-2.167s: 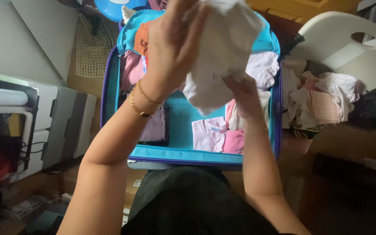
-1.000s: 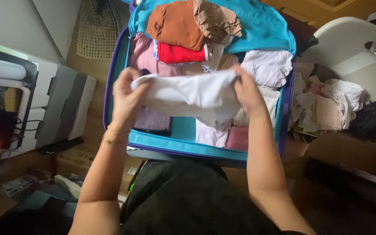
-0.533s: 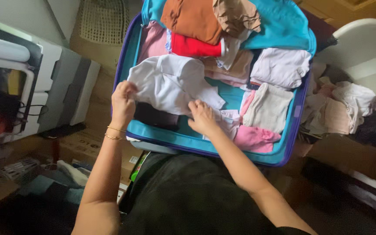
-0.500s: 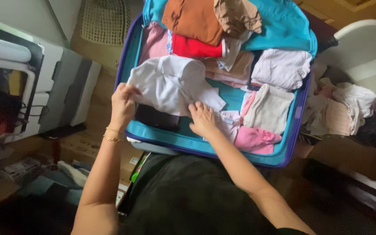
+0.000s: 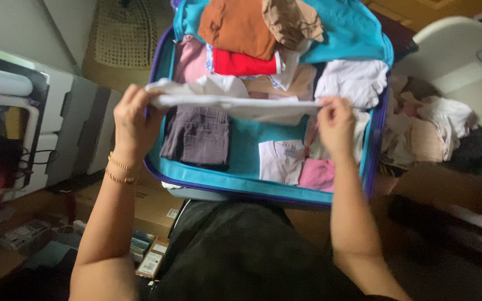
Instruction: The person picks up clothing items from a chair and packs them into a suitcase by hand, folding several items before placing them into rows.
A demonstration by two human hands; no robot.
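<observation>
The left hand (image 5: 134, 120) and right hand (image 5: 336, 124) are each pinching one end of the white garment (image 5: 235, 103), holding it stretched crosswise, long axis running left to right, above the open turquoise suitcase (image 5: 241, 181), equally near both hands.

An open turquoise suitcase (image 5: 241, 177) with purple trim fills the centre of the frame, packed with folded clothes: a rust-orange garment (image 5: 235, 25) and a crumpled tan piece (image 5: 291, 19) at the top, a red item (image 5: 241, 64) just below them, a greyish-purple folded piece (image 5: 196, 135) at lower left, a pale shirt (image 5: 279, 160) beside a pink garment (image 5: 317, 174) at lower right. A loose heap of light clothes (image 5: 425, 131) lies to the right of the case, below a white plastic chair (image 5: 453, 47). At far left stand grey-and-white boxes (image 5: 76, 125); a woven basket (image 5: 121, 36) sits at upper left. A cardboard box (image 5: 152, 203) rests under the suitcase's lower left corner.
</observation>
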